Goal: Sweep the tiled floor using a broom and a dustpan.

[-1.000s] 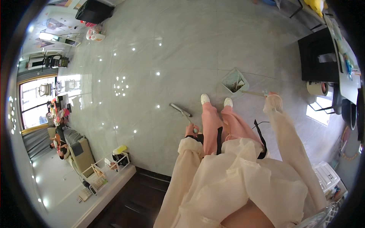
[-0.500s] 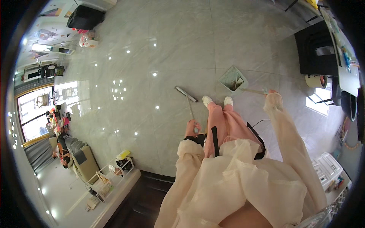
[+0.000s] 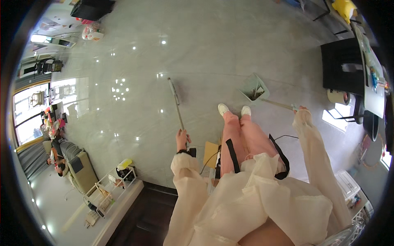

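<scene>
My left hand (image 3: 183, 140) is closed around the handle of a long broom (image 3: 180, 117). The narrow broom head lies out to the left, ahead of my feet; a soft shadow shows beside it, and I cannot tell whether it touches the floor. On the right, my right hand (image 3: 303, 110) grips the end of the long handle of a pale green dustpan (image 3: 262, 82). That dustpan stands ahead of my white shoes, with dark debris (image 3: 255, 95) and a whitish scrap (image 3: 260, 90) in it.
Glossy grey tiles (image 3: 213, 49) cover the floor. A black cabinet (image 3: 342, 61) and a desk (image 3: 373, 98) stand at the right. Near my left leg is a cardboard box (image 3: 211, 154). A white rack (image 3: 106, 186) and a sofa (image 3: 82, 170) with a person by it are lower left.
My left hand has swung the broom outward to the left, away from the dustpan. My right hand has shifted slightly right, still holding the dustpan handle. The cardboard box has come into sight.
</scene>
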`<state>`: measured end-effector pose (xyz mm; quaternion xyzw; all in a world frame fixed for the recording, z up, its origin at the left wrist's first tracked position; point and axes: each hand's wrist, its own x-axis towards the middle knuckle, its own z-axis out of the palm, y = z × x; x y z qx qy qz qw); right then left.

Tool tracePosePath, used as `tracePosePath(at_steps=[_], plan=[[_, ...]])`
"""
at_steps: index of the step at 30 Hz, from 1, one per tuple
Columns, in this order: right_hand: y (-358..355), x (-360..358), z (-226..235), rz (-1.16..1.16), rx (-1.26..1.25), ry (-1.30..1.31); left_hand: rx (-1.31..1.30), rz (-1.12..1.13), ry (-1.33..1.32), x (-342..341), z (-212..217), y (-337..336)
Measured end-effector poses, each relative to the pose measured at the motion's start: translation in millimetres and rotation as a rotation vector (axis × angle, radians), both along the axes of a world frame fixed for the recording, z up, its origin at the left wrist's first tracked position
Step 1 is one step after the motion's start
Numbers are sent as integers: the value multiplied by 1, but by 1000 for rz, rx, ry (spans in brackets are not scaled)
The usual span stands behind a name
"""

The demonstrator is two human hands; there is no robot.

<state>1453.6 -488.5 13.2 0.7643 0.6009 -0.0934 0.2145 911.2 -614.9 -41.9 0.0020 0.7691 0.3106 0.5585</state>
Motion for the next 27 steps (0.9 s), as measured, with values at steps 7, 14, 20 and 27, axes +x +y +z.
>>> tracePosePath(at_steps=[7, 14, 20, 27], plan=[[-5, 7, -11, -15, 118, 53, -9, 42, 123, 20, -66, 18], [8, 15, 1, 91, 59, 34, 33, -13, 117, 92, -61, 9], [15, 63, -17, -39, 144, 161, 15, -195, 187, 154, -45, -17], [24, 73, 25, 183, -116, 55, -20, -371, 246, 270, -17, -53]])
